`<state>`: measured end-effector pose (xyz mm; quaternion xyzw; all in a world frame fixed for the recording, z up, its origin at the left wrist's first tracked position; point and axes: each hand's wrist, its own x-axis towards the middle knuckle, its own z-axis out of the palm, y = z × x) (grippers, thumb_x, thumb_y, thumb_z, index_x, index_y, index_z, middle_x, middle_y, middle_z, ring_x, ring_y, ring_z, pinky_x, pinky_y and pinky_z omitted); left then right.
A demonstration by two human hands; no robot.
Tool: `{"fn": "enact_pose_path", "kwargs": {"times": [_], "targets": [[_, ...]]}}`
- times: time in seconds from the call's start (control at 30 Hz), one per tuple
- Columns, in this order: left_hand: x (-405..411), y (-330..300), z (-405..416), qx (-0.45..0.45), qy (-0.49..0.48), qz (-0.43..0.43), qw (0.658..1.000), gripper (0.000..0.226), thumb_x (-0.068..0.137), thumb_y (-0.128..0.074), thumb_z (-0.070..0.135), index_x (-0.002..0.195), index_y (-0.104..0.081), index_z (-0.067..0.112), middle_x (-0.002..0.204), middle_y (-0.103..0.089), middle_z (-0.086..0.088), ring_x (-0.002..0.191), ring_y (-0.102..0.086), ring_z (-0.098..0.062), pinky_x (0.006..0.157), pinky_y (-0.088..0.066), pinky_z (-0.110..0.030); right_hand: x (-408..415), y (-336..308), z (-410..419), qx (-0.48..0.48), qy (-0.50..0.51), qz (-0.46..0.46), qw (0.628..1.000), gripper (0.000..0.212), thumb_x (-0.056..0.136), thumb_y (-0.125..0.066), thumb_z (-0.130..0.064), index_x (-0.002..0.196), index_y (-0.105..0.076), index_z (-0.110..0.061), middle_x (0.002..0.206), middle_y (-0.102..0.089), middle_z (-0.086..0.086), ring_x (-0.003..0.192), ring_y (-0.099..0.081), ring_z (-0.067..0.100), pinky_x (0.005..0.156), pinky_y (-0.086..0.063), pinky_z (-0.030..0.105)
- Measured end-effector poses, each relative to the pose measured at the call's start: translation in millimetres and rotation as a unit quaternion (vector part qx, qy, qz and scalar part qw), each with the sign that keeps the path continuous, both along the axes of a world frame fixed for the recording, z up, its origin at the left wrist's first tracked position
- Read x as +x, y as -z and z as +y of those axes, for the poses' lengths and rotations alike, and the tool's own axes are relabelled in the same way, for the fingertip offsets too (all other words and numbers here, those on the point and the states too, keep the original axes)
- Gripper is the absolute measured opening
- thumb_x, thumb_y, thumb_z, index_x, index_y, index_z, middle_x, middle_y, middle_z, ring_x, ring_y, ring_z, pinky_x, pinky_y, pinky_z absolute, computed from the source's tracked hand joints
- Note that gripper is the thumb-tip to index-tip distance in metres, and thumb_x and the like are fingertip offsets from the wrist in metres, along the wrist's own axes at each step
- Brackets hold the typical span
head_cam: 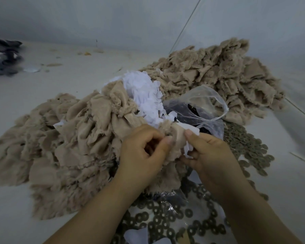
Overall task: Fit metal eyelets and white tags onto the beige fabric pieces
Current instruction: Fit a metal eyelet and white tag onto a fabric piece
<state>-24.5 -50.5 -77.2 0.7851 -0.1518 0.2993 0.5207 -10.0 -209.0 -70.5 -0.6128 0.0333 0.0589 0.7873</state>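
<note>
Left heap: the beige pieces [63,141] lay loose toward the tabletop's [292,191] left edge. My judgement: frayed edges could snag, so lifting one piece might drag out several.

Far heap: a second pile of pieces [218,76] sat toward the far right corner, well apart from the hands. Whether either heap was already fitted could not be told; mixing the two looked a fair risk.

Eyelets: metal rings [183,224] were spread along the near edge and up the right side [250,143]. They looked free to slide, so a forearm sweeping across could knock some off the near edge.

Tags: white tags [144,95] were mounded between the two heaps. Being light, they could scatter if the fabric beside them got tugged.

Bag: a clear plastic bag [201,106] lay just right of the tags, mouth open and slack. Dark contents showed inside; too blurred to name. A pull on its loose rim could tip them out.

Second bag: crumpled clear plastic [167,198] lay among the near rings, its contents unclear.

Worked piece: one beige piece [174,138] was held between both hands, over the near middle.

Left hand: the left hand [144,150] had its fingers curled, pinching that piece's edge.

Right hand: the right hand [209,152] gripped the piece and a white tag [188,148] together. A loosened pinch would likely let the tag slip off line.
</note>
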Motion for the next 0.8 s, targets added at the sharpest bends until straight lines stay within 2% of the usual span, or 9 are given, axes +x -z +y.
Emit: {"fn": "enact_pose_path", "kwargs": {"times": [0.07, 0.13, 0.2, 0.3, 0.37, 0.47, 0.63, 0.73, 0.8], "targets": [[-3, 2, -3, 0.021, 0.030, 0.001, 0.999, 0.027, 0.084, -0.067, 0.035, 0.073, -0.067, 0.010, 0.073, -0.062, 0.002, 0.070, -0.058, -0.015, 0.061, -0.049, -0.029, -2, 1, 3, -0.009, -0.002, -0.005, 1.000, 0.052, 0.073, -0.074, -0.044, 0.094, -0.072, 0.004, 0.094, -0.072, 0.027, 0.081, -0.072, 0.033, 0.068, -0.060, 0.036], [-4, 4, -5, 0.037, 0.042, -0.001, 0.998, 0.029, 0.081, -0.071, 0.038, 0.078, -0.068, 0.009, 0.078, -0.061, 0.001, 0.075, -0.058, -0.015, 0.065, -0.049, -0.029, -5, 0, 5, -0.010, -0.007, -0.013, 1.000, 0.072, 0.070, -0.077, -0.053, 0.101, -0.064, 0.010, 0.101, -0.064, 0.038, 0.084, -0.065, 0.047, 0.078, -0.060, 0.051], [-5, 6, -7, 0.056, 0.032, -0.007, 0.998, 0.034, 0.078, -0.074, 0.040, 0.082, -0.066, 0.008, 0.082, -0.060, 0.000, 0.079, -0.056, -0.014, 0.068, -0.047, -0.027, -7, 1, 7, 0.008, -0.010, -0.016, 1.000, 0.070, 0.074, -0.072, -0.052, 0.103, -0.063, 0.010, 0.106, -0.060, 0.042, 0.090, -0.062, 0.054, 0.083, -0.053, 0.063], [-5, 7, -14, 0.078, -0.020, -0.010, 0.997, 0.031, 0.076, -0.076, 0.037, 0.081, -0.062, 0.010, 0.083, -0.056, 0.001, 0.077, -0.053, -0.014, 0.067, -0.042, -0.020, -7, 4, 10, 0.004, -0.009, -0.026, 1.000, 0.050, 0.084, -0.068, -0.043, 0.090, -0.069, 0.006, 0.088, -0.068, 0.035, 0.076, -0.069, 0.039, 0.064, -0.058, 0.043], [-5, 8, -18, 0.071, -0.047, -0.021, 0.996, 0.022, 0.080, -0.075, 0.027, 0.078, -0.062, 0.009, 0.080, -0.056, 0.001, 0.074, -0.053, -0.015, 0.066, -0.041, -0.019, -7, 8, 11, -0.007, -0.007, -0.036, 0.999, 0.047, 0.090, -0.066, -0.039, 0.086, -0.066, 0.009, 0.081, -0.066, 0.035, 0.069, -0.066, 0.035, 0.062, -0.056, 0.037], [-5, 11, -19, 0.080, -0.060, -0.057, 0.993, 0.009, 0.085, -0.073, 0.008, 0.078, -0.069, 0.006, 0.079, -0.062, -0.002, 0.074, -0.057, -0.015, 0.067, -0.047, -0.026, -7, 7, 11, 0.007, -0.015, -0.050, 0.999, 0.039, 0.084, -0.065, -0.044, 0.076, -0.074, -0.007, 0.077, -0.073, 0.020, 0.074, -0.074, 0.029, 0.061, -0.057, 0.030], [-8, 10, -17, 0.049, -0.057, -0.083, 0.994, 0.012, 0.092, -0.064, 0.010, 0.085, -0.072, 0.005, 0.077, -0.066, -0.001, 0.071, -0.061, -0.015, 0.066, -0.049, -0.030, -8, 5, 10, 0.020, -0.019, -0.069, 0.997, 0.040, 0.086, -0.058, -0.050, 0.089, -0.079, -0.016, 0.095, -0.077, 0.014, 0.092, -0.075, 0.026, 0.069, -0.059, 0.028], [-7, 9, -13, 0.073, -0.059, -0.093, 0.991, 0.019, 0.096, -0.056, 0.013, 0.087, -0.069, 0.004, 0.074, -0.063, -0.001, 0.064, -0.056, -0.012, 0.061, -0.045, -0.025, -10, 4, 11, -0.043, -0.018, -0.111, 0.993, 0.034, 0.083, -0.062, -0.047, 0.088, -0.078, -0.017, 0.089, -0.077, 0.009, 0.084, -0.074, 0.022, 0.071, -0.060, 0.031], [-7, 9, -10, 0.074, -0.059, -0.086, 0.992, 0.018, 0.098, -0.054, 0.012, 0.089, -0.066, 0.003, 0.074, -0.060, -0.002, 0.063, -0.052, -0.011, 0.059, -0.043, -0.023, -11, 6, 11, -0.088, -0.022, -0.128, 0.988, 0.021, 0.077, -0.069, -0.040, 0.081, -0.076, -0.021, 0.078, -0.075, 0.003, 0.071, -0.070, 0.013, 0.064, -0.056, 0.024]]}}
